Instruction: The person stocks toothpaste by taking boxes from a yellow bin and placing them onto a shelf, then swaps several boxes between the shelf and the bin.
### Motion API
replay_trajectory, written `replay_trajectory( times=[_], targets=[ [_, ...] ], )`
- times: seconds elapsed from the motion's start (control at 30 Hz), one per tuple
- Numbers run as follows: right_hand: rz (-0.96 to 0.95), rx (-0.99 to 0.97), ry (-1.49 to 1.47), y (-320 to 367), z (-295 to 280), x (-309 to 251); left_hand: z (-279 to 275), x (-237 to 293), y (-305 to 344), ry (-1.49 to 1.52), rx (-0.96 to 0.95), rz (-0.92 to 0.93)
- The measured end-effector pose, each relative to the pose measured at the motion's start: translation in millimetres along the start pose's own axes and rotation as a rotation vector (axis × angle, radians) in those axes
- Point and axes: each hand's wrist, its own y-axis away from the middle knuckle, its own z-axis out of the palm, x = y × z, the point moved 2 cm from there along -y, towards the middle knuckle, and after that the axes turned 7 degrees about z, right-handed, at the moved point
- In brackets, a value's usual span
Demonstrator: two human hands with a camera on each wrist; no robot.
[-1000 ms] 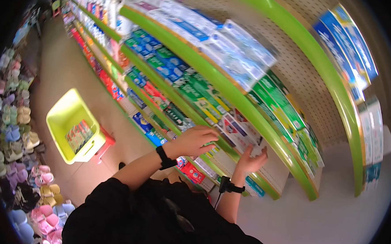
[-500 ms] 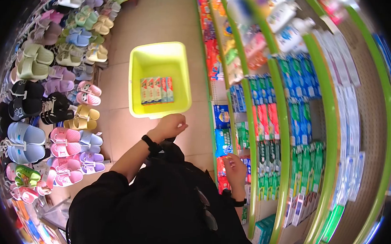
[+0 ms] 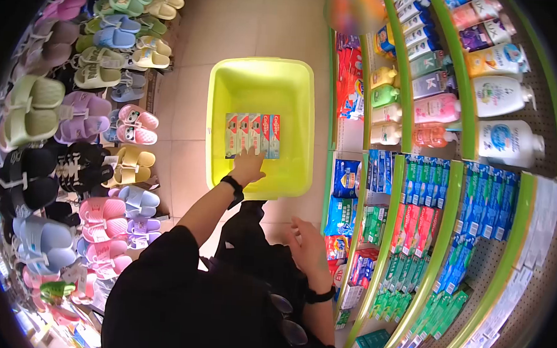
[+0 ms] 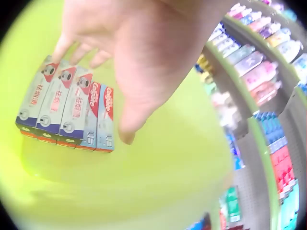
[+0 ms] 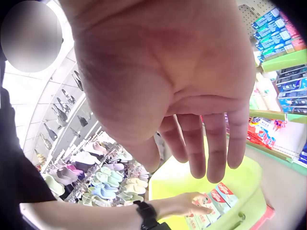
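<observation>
Left hand [image 3: 247, 167] in yellow basin [image 3: 223, 95], grip wide, fingertips touching toothpaste boxes [image 3: 253, 135] rowed at its 12 o'clock. Right hand [image 3: 305, 245] empty, loose, at basin's 5 o'clock. Likely step: seating or taking a box; a lift needs fingers closing round one.

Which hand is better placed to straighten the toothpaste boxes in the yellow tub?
Probably the left hand: it reaches the toothpaste boxes inside the yellow tub. The right hand hangs open beside the shelves.
</observation>
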Motion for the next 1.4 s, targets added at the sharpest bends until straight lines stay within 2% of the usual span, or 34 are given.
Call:
replay_trajectory(
  times=[0.03,0.07,0.13,0.17,0.27,0.33,0.47,0.53,0.6,0.63,0.7,0.77,0.83,0.9,1.0,1.03,1.1,1.17,1.2,1.27,1.3,1.37,1.4],
  targets=[
    [0.034,-0.015,-0.014,0,4,5,5,-3,-17,-0.103,0.086,-0.038],
    [0.050,-0.020,-0.015,0,4,8,14,-5,-37,-0.099,0.070,-0.034],
    [0.113,-0.067,0.094,3,0,16,39,-18,-75,-0.238,-0.028,-0.211],
    [0.123,-0.077,0.098,9,1,25,53,-23,-90,-0.230,-0.039,-0.212],
    [0.325,-0.015,0.079,22,0,58,79,-40,-125,-0.403,0.165,-0.317],
    [0.354,0.082,0.014,27,-5,61,98,-55,-133,-0.431,0.153,-0.322],
    [0.442,0.068,0.006,35,-1,67,125,-70,-142,-0.499,0.217,-0.229],
    [0.398,-0.011,0.051,33,7,72,108,-58,-139,-0.523,0.283,-0.183],
    [0.409,-0.021,0.010,33,9,65,92,-39,-124,-0.375,0.179,-0.180],
    [0.426,-0.037,-0.030,31,8,59,85,-32,-121,-0.380,0.188,-0.180],
    [0.425,-0.032,-0.030,25,1,48,76,-24,-117,0.052,0.059,-0.139],
    [0.429,-0.019,-0.031,23,-1,42,64,-18,-108,0.151,0.108,-0.082],
    [0.318,0.012,0.029,22,-5,40,52,-4,-99,0.310,0.082,-0.106],
    [0.294,0.044,0.026,23,-16,31,40,7,-85,0.352,0.140,-0.063],
    [0.237,0.126,0.043,27,-28,31,1,41,-49,0.366,0.483,0.325],
    [0.205,0.162,0.062,29,-30,32,-17,56,-36,0.360,0.487,0.358],
    [0.243,0.211,-0.014,32,-41,27,-53,89,-3,0.476,0.464,0.605],
    [0.271,0.256,-0.093,32,-51,22,-88,130,34,0.526,0.398,0.720],
    [0.249,0.327,-0.206,34,-53,17,-100,150,52,0.582,0.327,0.804],
    [0.255,0.434,-0.398,40,-60,7,-109,186,78,0.548,0.334,0.923],
    [0.272,0.490,-0.400,41,-61,9,-110,205,90,0.527,0.343,1.017],
    [-0.013,0.634,-0.190,52,-66,17,-103,238,106,0.550,0.295,1.154],
    [0.031,0.718,-0.142,63,-71,16,-95,252,112,0.538,0.365,1.177]
  ],
)
